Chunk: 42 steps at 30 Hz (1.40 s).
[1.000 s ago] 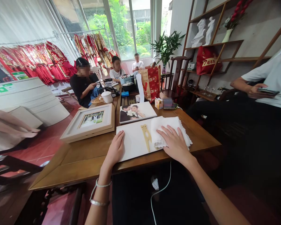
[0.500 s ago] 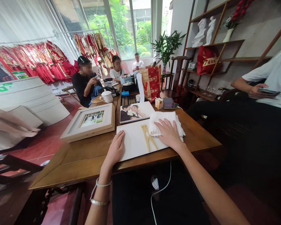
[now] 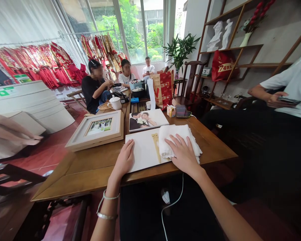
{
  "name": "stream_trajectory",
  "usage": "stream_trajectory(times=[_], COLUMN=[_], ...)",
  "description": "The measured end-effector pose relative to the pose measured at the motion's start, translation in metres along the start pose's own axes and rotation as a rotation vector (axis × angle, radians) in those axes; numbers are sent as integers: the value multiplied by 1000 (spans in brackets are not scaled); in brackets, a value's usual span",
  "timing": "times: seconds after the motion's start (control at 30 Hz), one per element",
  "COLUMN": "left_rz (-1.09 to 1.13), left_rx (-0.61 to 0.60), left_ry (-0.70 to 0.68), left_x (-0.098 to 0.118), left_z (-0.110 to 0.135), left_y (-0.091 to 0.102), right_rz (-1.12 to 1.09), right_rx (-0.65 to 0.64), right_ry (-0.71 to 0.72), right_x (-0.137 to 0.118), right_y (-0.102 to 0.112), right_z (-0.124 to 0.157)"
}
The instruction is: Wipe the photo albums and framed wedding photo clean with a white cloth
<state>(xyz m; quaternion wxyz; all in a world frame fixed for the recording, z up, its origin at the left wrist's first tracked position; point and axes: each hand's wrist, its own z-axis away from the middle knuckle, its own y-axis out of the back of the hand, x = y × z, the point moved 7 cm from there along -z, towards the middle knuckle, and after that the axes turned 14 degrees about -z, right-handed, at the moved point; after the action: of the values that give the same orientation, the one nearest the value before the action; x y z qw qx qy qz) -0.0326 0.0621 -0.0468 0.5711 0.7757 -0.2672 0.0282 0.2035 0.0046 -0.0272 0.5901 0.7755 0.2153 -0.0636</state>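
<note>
A white board (image 3: 142,152) lies flat near the front edge of the wooden table (image 3: 90,170), with a tan wooden stand piece (image 3: 156,142) on its back. My left hand (image 3: 124,160) rests flat on the board's left edge, fingers stretched out. My right hand (image 3: 183,154) presses flat on a folded white cloth (image 3: 177,137) that covers the board's right part. Behind the board lies a wedding photo print (image 3: 146,119).
A framed photo in a pale wooden frame (image 3: 96,129) lies at the left. Farther back stand a teapot (image 3: 114,103), a red paper bag (image 3: 163,88) and small boxes. Three people sit at the far end; another person's arm with a phone (image 3: 287,99) is at the right.
My right hand slid the cloth away toward the far side of the board, then back toward me. My left hand stayed on the board's left edge.
</note>
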Motion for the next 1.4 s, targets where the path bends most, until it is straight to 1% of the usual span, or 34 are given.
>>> stream_trajectory(times=[0.23, 0.43, 0.77, 0.9, 1.1, 1.3, 1.4], left_rz=[-13, -10, -6, 3, 8, 22, 12], left_rx=[-21, -7, 0, 3, 0, 17, 7], left_ry=[7, 5, -8, -11, -10, -10, -9], left_x=[1, 1, 0, 0, 0, -1, 0], left_z=[-1, -1, 0, 0, 0, 0, 0], left_y=[0, 0, 0, 0, 1, 0, 0], right_rz=[-19, -16, 10, 20, 17, 5, -1], right_rx=[-19, -12, -6, -3, 22, 46, 38], right_ry=[7, -2, -37, -45, -26, 6, 14], right_x=[2, 5, 13, 12, 9, 2, 1], right_y=[2, 2, -4, -5, -5, -2, 0], right_z=[1, -4, -26, -30, -26, -11, -6])
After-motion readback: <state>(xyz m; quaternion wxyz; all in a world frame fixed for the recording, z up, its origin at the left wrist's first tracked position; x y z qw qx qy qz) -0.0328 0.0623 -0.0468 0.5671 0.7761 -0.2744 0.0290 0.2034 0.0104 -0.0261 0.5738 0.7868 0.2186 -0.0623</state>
